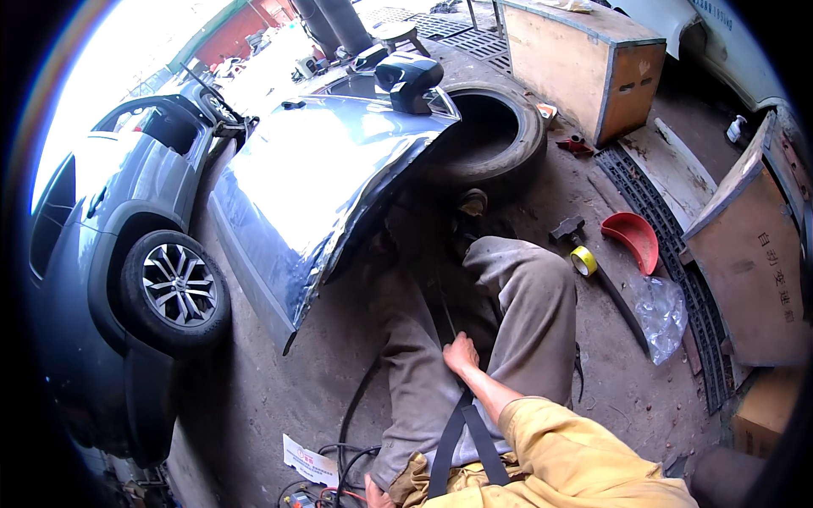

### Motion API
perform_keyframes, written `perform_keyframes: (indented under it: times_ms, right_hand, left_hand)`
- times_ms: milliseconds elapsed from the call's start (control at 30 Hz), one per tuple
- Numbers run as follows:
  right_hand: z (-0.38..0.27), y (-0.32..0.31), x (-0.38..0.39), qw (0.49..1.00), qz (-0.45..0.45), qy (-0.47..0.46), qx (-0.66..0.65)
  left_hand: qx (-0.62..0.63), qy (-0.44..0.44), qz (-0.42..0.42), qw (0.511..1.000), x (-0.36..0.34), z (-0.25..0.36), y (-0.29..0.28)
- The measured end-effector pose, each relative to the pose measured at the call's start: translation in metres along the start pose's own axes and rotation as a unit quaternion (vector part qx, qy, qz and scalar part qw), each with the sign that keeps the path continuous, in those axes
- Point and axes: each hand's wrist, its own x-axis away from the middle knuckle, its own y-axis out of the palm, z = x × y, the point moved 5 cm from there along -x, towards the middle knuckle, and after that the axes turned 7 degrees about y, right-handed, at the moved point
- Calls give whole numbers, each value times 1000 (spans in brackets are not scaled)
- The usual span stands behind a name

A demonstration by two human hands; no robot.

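Note:
My right hand (461,352) is closed, between my knees, around a thin light rod (448,318) that runs up under the door; its far end is lost in shadow. At the lower edge, beside my left thigh, only part of my left hand (378,494) shows, and its fingers are hidden. In front of me a detached blue-grey car door (288,186), its side mirror (409,78) still on, rests tilted against a large tyre (517,144). The lower edge of the door looks dented and rough.
A dark car (118,220) stands at the left. On the right lie a hammer (569,227), yellow tape roll (583,261), red bowl-like piece (633,240), clear plastic bag (660,315) and black grille strip (669,254). Wooden boxes (567,63) stand beyond. Cables (343,453) lie near my left hand.

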Motion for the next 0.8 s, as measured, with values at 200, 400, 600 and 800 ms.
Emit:
perform_keyframes:
  times_ms: [200,400,600,800]
  right_hand:
    - [60,69,-28,991,-72,108,-16]
    - [52,63,-28,990,-89,105,4]
    - [44,45,-34,992,-82,98,-12]
    - [48,38,-35,992,-68,105,-21]
  left_hand:
    - [41,-48,65,996,-6,7,16]
    - [45,-65,102,992,-9,19,11]
    - [70,-81,83,991,-7,23,15]
    - [120,-94,11,988,-1,15,16]
